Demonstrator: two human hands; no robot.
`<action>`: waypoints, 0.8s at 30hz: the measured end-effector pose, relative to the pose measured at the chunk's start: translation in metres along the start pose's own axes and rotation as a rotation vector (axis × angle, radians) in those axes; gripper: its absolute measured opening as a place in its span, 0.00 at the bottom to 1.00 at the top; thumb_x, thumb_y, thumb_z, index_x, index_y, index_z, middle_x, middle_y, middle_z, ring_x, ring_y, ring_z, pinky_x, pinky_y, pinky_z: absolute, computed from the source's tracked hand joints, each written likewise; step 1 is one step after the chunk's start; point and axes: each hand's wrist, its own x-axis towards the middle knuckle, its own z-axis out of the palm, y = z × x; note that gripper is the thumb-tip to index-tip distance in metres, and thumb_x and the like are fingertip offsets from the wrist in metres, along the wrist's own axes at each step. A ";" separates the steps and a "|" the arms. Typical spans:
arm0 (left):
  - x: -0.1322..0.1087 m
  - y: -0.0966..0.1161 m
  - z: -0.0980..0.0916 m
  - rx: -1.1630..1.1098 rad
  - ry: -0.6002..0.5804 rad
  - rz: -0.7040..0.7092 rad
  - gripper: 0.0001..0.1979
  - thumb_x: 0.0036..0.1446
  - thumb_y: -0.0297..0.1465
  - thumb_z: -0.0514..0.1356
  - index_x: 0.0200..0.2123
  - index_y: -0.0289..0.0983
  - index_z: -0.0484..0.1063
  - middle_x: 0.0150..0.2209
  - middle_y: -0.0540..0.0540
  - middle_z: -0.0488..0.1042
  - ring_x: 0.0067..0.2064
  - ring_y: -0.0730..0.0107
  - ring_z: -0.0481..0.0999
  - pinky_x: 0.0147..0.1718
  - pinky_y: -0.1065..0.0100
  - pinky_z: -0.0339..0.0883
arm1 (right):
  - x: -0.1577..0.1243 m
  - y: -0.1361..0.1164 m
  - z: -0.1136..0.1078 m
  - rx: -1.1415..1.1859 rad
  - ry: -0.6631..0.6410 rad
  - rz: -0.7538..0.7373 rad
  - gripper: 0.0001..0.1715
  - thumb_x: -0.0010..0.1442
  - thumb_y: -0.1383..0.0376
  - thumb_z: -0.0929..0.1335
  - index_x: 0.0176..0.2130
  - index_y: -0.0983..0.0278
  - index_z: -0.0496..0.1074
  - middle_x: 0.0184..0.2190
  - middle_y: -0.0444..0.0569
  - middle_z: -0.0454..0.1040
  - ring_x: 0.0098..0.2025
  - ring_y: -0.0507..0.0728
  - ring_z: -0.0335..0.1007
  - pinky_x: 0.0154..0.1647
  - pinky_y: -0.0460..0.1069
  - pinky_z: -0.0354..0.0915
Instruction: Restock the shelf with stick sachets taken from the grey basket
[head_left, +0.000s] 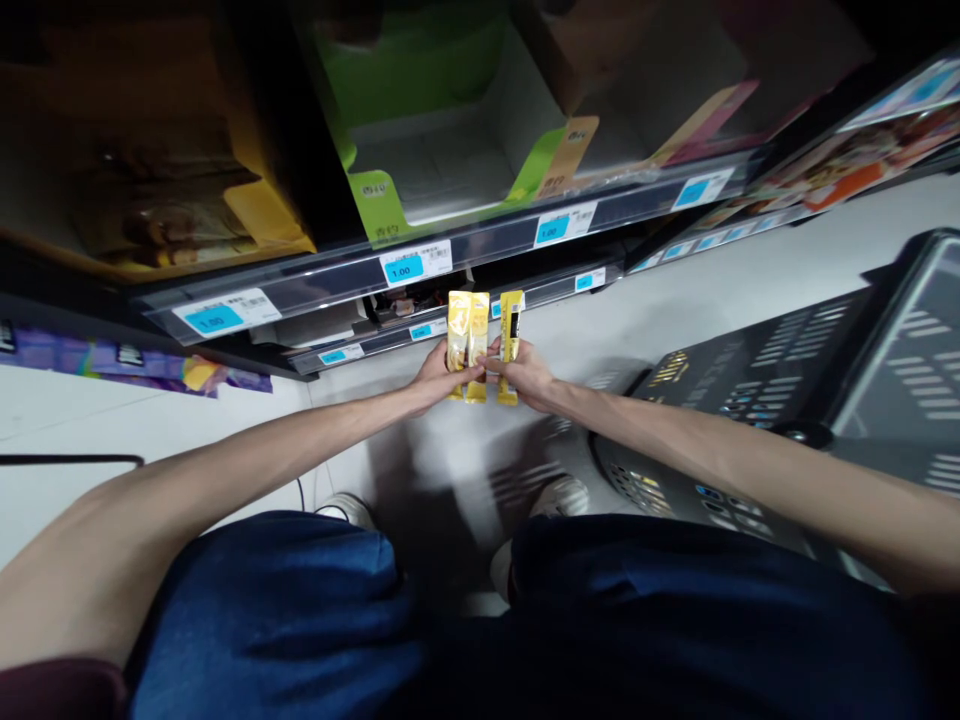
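Yellow glossy stick packets (477, 343), upright: left hand (433, 382) fingers pinch two, right hand (531, 378) fingers pinch one.

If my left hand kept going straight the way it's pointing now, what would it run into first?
Most likely your right hand and its yellow packet: your left hand, holding two packets, angles toward it and nearly touches. Behind them is the bottom shelf's price rail, though depth is unclear.

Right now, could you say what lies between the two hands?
In the head view, three upright slim yellow packets: left hand holds two, right hand one.
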 end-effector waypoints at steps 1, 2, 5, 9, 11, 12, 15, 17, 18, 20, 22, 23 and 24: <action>0.000 0.001 0.001 -0.020 -0.017 0.005 0.36 0.40 0.37 0.74 0.50 0.35 0.64 0.53 0.37 0.74 0.50 0.58 0.76 0.49 0.57 0.71 | -0.001 0.000 0.001 0.004 -0.002 0.001 0.25 0.42 0.67 0.79 0.33 0.60 0.62 0.32 0.40 0.70 0.32 0.51 0.72 0.36 0.51 0.76; -0.001 0.001 0.001 -0.032 -0.028 0.011 0.36 0.40 0.36 0.74 0.51 0.35 0.63 0.53 0.37 0.74 0.51 0.58 0.76 0.49 0.57 0.72 | -0.001 0.000 0.001 0.010 -0.004 0.004 0.26 0.41 0.67 0.79 0.33 0.61 0.62 0.32 0.40 0.70 0.32 0.51 0.72 0.36 0.51 0.76; 0.000 0.001 0.002 -0.039 -0.034 0.016 0.34 0.42 0.34 0.73 0.51 0.35 0.63 0.53 0.37 0.74 0.50 0.59 0.77 0.48 0.57 0.73 | -0.002 0.000 0.002 0.044 -0.022 0.010 0.29 0.39 0.67 0.80 0.34 0.61 0.61 0.32 0.39 0.70 0.33 0.51 0.72 0.38 0.51 0.76; 0.001 -0.005 0.000 0.008 0.049 -0.019 0.31 0.43 0.30 0.72 0.50 0.36 0.63 0.51 0.38 0.75 0.48 0.60 0.77 0.46 0.58 0.73 | 0.000 -0.004 0.002 0.093 -0.063 0.074 0.23 0.48 0.64 0.77 0.35 0.61 0.62 0.31 0.42 0.70 0.33 0.52 0.72 0.38 0.53 0.76; 0.002 -0.008 -0.002 0.028 0.085 -0.024 0.30 0.44 0.29 0.71 0.49 0.36 0.63 0.50 0.39 0.75 0.47 0.60 0.77 0.45 0.58 0.73 | 0.002 -0.007 0.003 0.120 -0.084 0.128 0.16 0.56 0.59 0.73 0.36 0.62 0.63 0.31 0.44 0.71 0.31 0.53 0.72 0.35 0.52 0.76; 0.002 -0.010 -0.003 0.034 0.091 -0.021 0.29 0.44 0.28 0.71 0.48 0.36 0.63 0.50 0.39 0.76 0.47 0.61 0.77 0.44 0.59 0.73 | 0.003 -0.008 0.003 0.140 -0.095 0.150 0.14 0.59 0.57 0.70 0.36 0.62 0.63 0.32 0.45 0.70 0.30 0.52 0.71 0.34 0.52 0.76; 0.004 -0.013 -0.005 0.058 0.107 0.000 0.27 0.43 0.28 0.70 0.47 0.35 0.65 0.48 0.40 0.76 0.45 0.62 0.77 0.42 0.61 0.73 | 0.006 -0.010 0.004 0.158 -0.099 0.172 0.13 0.66 0.55 0.64 0.35 0.62 0.62 0.33 0.45 0.69 0.29 0.51 0.70 0.33 0.52 0.76; 0.005 -0.013 -0.006 0.097 0.133 0.007 0.26 0.42 0.27 0.70 0.45 0.35 0.66 0.45 0.41 0.77 0.41 0.65 0.77 0.40 0.62 0.73 | 0.007 -0.010 0.005 0.110 -0.074 0.154 0.13 0.68 0.56 0.61 0.35 0.62 0.62 0.35 0.45 0.69 0.29 0.50 0.70 0.32 0.51 0.75; 0.005 -0.012 -0.006 0.113 0.145 0.005 0.25 0.42 0.28 0.70 0.44 0.35 0.67 0.43 0.42 0.78 0.38 0.66 0.77 0.38 0.62 0.73 | 0.008 -0.010 0.006 0.078 -0.053 0.138 0.12 0.69 0.57 0.61 0.35 0.62 0.62 0.36 0.45 0.69 0.29 0.50 0.71 0.31 0.50 0.75; 0.005 -0.011 -0.005 0.131 0.152 -0.001 0.23 0.42 0.28 0.70 0.42 0.35 0.68 0.40 0.44 0.78 0.34 0.69 0.76 0.36 0.63 0.73 | 0.009 -0.008 0.006 0.018 -0.009 0.103 0.11 0.68 0.58 0.61 0.36 0.61 0.62 0.38 0.45 0.71 0.28 0.49 0.71 0.29 0.48 0.74; 0.004 -0.010 -0.003 0.126 0.143 -0.001 0.24 0.42 0.29 0.71 0.43 0.35 0.68 0.40 0.44 0.78 0.35 0.69 0.76 0.36 0.63 0.73 | 0.009 -0.007 0.006 -0.024 0.015 0.079 0.10 0.68 0.58 0.61 0.37 0.61 0.61 0.39 0.45 0.72 0.27 0.49 0.71 0.28 0.48 0.73; 0.004 -0.010 -0.003 0.122 0.134 -0.003 0.24 0.42 0.29 0.71 0.43 0.36 0.68 0.41 0.44 0.78 0.36 0.68 0.76 0.37 0.63 0.73 | 0.010 -0.006 0.006 -0.037 0.019 0.075 0.10 0.69 0.58 0.61 0.37 0.61 0.61 0.40 0.46 0.72 0.26 0.49 0.71 0.28 0.48 0.73; 0.003 -0.010 -0.002 0.116 0.123 -0.006 0.25 0.42 0.30 0.71 0.44 0.36 0.69 0.42 0.44 0.78 0.36 0.68 0.77 0.37 0.63 0.73 | 0.010 -0.006 0.006 -0.046 0.022 0.076 0.10 0.69 0.58 0.60 0.37 0.61 0.61 0.39 0.46 0.72 0.26 0.49 0.71 0.28 0.48 0.73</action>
